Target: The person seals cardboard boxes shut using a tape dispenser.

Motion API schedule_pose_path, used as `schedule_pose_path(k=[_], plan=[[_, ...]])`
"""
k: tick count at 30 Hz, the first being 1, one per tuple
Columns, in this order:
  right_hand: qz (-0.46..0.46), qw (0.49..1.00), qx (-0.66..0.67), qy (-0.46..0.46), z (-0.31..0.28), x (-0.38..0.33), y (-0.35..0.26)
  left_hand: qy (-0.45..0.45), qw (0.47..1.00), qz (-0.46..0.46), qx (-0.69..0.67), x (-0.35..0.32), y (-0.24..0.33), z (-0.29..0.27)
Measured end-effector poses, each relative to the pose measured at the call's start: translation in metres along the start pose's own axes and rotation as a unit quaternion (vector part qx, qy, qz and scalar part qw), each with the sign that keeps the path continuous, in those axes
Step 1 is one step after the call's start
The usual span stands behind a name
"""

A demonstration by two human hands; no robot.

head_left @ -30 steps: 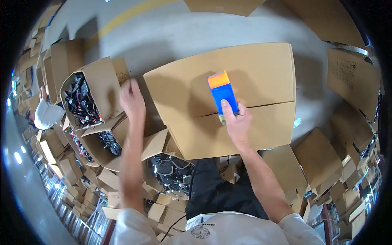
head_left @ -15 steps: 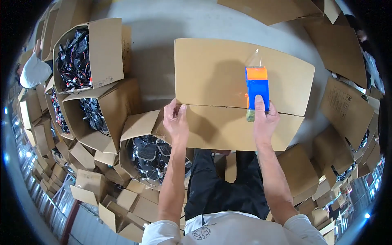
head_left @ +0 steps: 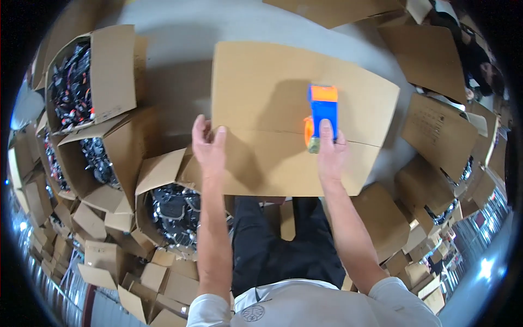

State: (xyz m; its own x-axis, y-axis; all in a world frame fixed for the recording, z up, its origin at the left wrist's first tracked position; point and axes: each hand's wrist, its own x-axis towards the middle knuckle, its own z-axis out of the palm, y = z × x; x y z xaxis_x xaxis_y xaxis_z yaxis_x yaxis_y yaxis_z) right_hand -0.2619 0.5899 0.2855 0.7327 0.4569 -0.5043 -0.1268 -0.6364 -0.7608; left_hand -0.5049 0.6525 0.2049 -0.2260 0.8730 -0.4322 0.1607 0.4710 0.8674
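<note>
In my right hand (head_left: 333, 155) is a blue tape gun (head_left: 325, 111) with an orange top, its thumb lying along the blue body. A roll of tape and an orange part show at the tool's left side. The tape gun is over the brown cardboard box (head_left: 256, 163), whose two top flaps meet along a seam. My left hand (head_left: 210, 147) is at the box's left edge, thumb over the edge and fingers outside it, spread apart. Whether that hand presses the box is unclear.
Open cartons stand to the left: one with black bagged items (head_left: 71, 87), another with dark packed goods (head_left: 101, 163), and one with black and clear goods (head_left: 177, 212). More cartons (head_left: 438, 125) line the right. Grey floor (head_left: 180, 38) shows beyond. Another person (head_left: 479, 65) is at the upper right.
The view has shifted, so the box and cartons appear farther left. The clear tape strip above the tape gun no longer shows. My left thumb and fingers have spread wider, and the box flaps look flatter.
</note>
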Motion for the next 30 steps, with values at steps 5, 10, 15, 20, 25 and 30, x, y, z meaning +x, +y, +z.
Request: schedule_pose_path(k=[5,10,15,20,25,30], plan=[[0.052,0.996,0.07,-0.037,0.007,-0.008,-0.015,-0.061,0.997,0.041,-0.008,0.005,-0.006,0.0],[0.082,0.995,-0.049,-0.01,-0.016,-0.061,-0.003,-0.045,0.99,0.065,0.116,0.005,0.003,-0.004],[0.278,0.954,-0.071,-0.089,-0.107,-0.234,0.126,-0.025,0.995,0.047,0.09,-0.005,0.011,0.013],[0.335,0.939,-0.062,-0.046,-0.044,-0.156,0.207,-0.018,0.994,0.06,0.095,-0.001,0.009,0.006],[0.327,0.884,-0.175,-0.284,-0.058,-0.159,0.223,-0.022,0.982,0.137,0.126,0.007,-0.011,-0.002],[-0.003,0.933,-0.115,-0.34,-0.109,-0.11,0.049,-0.006,0.992,0.089,0.089,-0.005,0.01,0.01]])
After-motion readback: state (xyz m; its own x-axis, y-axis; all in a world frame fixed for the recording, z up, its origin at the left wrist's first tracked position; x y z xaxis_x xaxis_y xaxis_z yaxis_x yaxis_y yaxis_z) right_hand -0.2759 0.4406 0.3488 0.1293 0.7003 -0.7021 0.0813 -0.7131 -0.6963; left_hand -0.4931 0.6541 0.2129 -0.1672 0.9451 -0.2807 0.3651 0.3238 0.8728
